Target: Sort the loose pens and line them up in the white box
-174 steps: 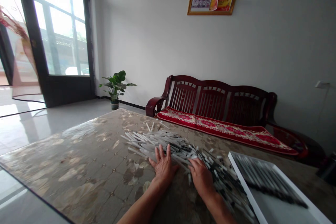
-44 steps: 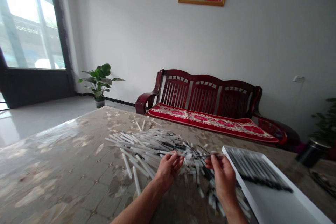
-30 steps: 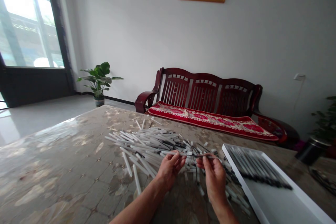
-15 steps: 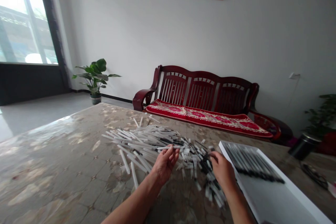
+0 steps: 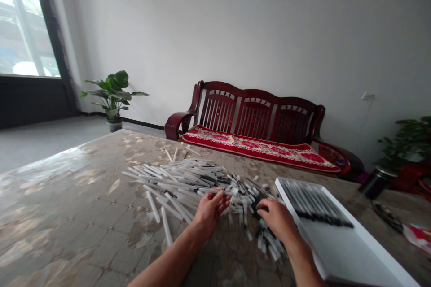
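On the left of the counter [image 5: 84,206], pale tubes [image 5: 168,175] lay in a loose heap. At its near right edge, the left hand [image 5: 209,213] pinched one tube [image 5: 206,190] between thumb and fingers, roughly level, one end pointing left. A light, steady pinch probably served best there, with the right end kept clear. Further right lay short pieces [image 5: 272,246], pale and dark mixed (a tangle that likely rewarded picking singly). The right hand [image 5: 276,216] was low over the dark ones, fingers close to the thumb; whether they held anything, I could not tell. Taking from the edge seemed surer than digging in the middle. Right of that hand, a box [image 5: 357,251] held a neat row of pens [image 5: 313,199], dark ends near.
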Tool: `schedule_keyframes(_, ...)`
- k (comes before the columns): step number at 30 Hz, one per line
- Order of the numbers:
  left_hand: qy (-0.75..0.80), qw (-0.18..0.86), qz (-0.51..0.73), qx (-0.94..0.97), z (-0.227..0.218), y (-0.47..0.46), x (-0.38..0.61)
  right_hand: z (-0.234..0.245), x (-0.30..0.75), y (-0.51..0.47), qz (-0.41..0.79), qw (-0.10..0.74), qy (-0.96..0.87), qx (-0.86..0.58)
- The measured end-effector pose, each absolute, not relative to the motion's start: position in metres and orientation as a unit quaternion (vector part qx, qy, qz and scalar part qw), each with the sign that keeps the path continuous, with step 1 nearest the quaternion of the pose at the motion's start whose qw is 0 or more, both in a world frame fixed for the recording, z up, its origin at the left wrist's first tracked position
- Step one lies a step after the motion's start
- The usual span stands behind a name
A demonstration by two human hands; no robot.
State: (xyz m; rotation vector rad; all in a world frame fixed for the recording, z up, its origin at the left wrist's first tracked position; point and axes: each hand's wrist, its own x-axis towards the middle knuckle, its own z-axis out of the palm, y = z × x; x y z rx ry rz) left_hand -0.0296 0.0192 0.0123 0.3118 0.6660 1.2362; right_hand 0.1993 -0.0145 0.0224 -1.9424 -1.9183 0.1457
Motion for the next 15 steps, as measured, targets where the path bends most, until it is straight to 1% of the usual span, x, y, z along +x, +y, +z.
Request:
schedule_keyframes(3,0.306,0.754,0.564,0.138,0.013,0.02,-0.03,0.022,0.184,-0.018,0.01,0.133,-0.683,-0.718)
schedule_keyframes(5,0.309,0.755,0.562,0.134,0.014,0.019,-0.03,0.021,0.177,-0.019,-0.008,0.105,-0.681,-0.724)
schedule_keyframes(7,0.313,0.755,0.561,0.131,0.016,0.018,-0.029,0.02,0.172,-0.02,-0.022,0.093,-0.683,-0.725)
schedule_keyframes(9,0.314,0.756,0.559,0.129,0.017,0.018,-0.029,0.02,0.169,-0.02,-0.032,0.097,-0.681,-0.725)
schedule_keyframes(10,0.312,0.757,0.56,0.128,0.017,0.018,-0.029,0.019,0.168,-0.02,-0.033,0.11,-0.679,-0.725)
schedule_keyframes(12,0.306,0.757,0.562,0.13,0.016,0.018,-0.028,0.018,0.166,-0.018,-0.025,0.167,-0.676,-0.718)
schedule_keyframes(15,0.296,0.759,0.565,0.132,0.012,0.018,-0.028,0.012,0.161,-0.012,0.03,0.302,-0.667,-0.681)
